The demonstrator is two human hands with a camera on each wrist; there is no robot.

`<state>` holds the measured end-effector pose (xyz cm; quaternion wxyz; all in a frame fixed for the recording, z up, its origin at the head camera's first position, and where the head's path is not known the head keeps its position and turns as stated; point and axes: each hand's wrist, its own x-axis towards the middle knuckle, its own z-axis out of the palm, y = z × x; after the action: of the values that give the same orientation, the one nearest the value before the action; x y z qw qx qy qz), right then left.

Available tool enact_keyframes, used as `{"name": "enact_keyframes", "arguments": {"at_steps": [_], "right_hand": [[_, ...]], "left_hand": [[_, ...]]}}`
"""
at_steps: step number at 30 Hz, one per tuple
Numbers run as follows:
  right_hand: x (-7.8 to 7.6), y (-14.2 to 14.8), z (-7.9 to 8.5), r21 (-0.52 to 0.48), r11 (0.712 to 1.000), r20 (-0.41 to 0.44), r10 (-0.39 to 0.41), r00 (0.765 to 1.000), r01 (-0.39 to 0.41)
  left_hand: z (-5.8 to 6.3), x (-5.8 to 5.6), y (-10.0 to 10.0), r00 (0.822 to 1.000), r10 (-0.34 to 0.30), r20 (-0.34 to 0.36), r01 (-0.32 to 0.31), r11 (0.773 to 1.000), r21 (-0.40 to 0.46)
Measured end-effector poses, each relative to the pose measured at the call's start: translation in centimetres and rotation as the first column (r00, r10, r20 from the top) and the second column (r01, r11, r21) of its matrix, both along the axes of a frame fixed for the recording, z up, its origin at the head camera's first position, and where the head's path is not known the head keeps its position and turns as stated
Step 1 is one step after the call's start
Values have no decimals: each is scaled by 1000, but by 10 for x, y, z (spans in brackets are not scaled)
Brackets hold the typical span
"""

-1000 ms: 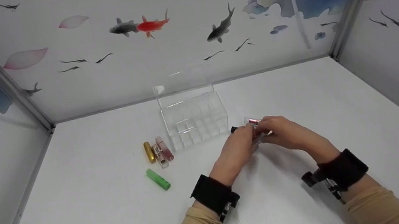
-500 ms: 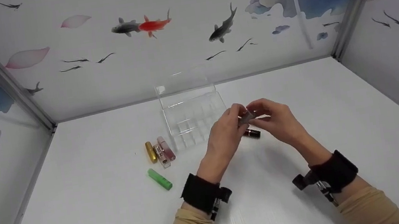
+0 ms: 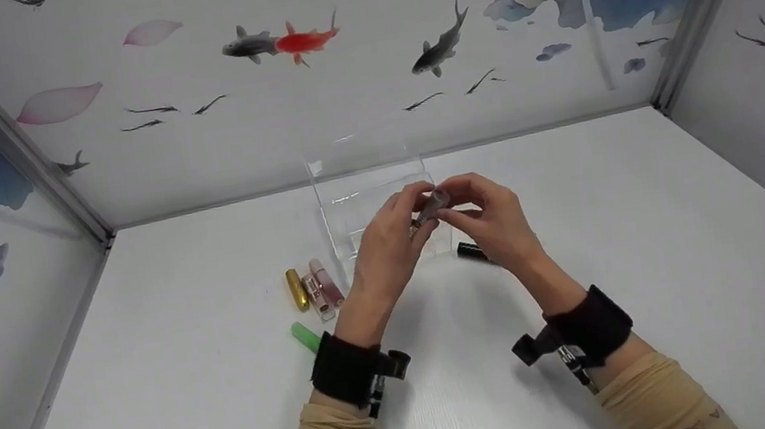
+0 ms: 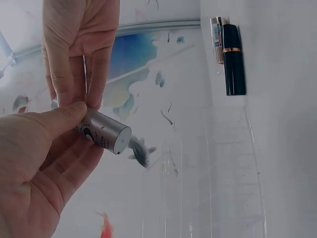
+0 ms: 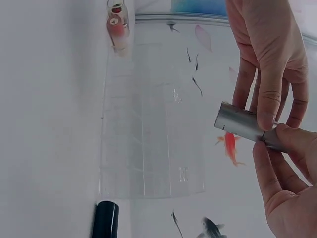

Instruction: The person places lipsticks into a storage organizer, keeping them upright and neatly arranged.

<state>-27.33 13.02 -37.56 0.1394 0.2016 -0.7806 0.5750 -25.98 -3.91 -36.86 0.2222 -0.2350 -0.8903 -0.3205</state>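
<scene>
Both hands hold a silver-grey lipstick tube between them, raised over the clear box. The left hand pinches one end between thumb and fingers; the right hand grips the other with its fingertips. In the left wrist view the flat round base of the tube points outward, with small dark print on its side. Behind the hands stands a clear compartment box with its see-through lid raised, partly hidden by the left hand. A black lipstick lies on the table below the right hand.
Left of the box lie a gold tube, a clear-capped lipstick and a pink lip gloss tube. A green tube is partly covered by the left wrist strap. Another slim tube lies beside the black lipstick. Printed panels enclose the table.
Both hands have risen and moved left from the table beside the box, carrying the silver-grey lipstick tube over the box. The black lipstick has come into view on the table.
</scene>
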Motion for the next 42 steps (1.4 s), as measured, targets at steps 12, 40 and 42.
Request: {"name": "enact_keyframes", "arguments": {"at_steps": [12,40,42], "right_hand": [[-9,-37,4,-137,990,-27,38,999,-41],[-30,-110,-11,-157,982,-175,-132,976,104],[-33,-113,-14,-148,984,-167,-126,978,102]], "left_hand": [[9,-8,-41,994,-10,106,8,1000,20],[-2,-30,-71,959,184,-214,-194,981,-29],[-3,-32,-73,961,190,-200,-199,980,-24]]}}
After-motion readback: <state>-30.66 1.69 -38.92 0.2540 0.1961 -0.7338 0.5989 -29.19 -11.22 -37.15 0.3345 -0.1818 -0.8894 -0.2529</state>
